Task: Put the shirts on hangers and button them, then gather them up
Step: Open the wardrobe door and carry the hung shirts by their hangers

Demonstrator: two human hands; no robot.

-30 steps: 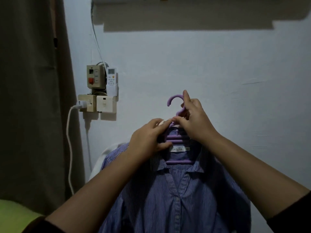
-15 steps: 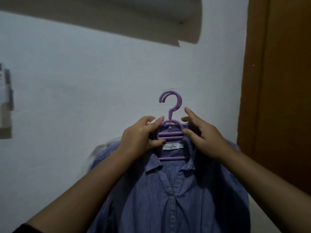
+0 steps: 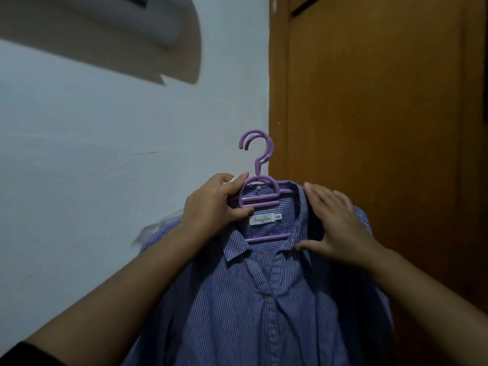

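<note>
A blue striped shirt (image 3: 253, 307) hangs on a purple plastic hanger (image 3: 260, 192) that I hold up in front of me. Its front is buttoned from the chest down, and the white neck label shows inside the collar. My left hand (image 3: 214, 204) grips the left side of the hanger's neck together with the collar. My right hand (image 3: 335, 223) lies with straight fingers on the shirt's right collar and shoulder, thumb spread below. The hanger's hook stands free above both hands.
A white wall (image 3: 105, 167) fills the left, with an air conditioner (image 3: 126, 19) high up. A brown wooden door (image 3: 383, 128) fills the right, close behind the shirt. A pale garment edge (image 3: 150, 231) shows behind the shirt's left shoulder.
The view has swung right, from the wall sockets to the wooden door. My right hand left the hanger's neck and slid down onto the right collar and shoulder. My left hand kept its grip.
</note>
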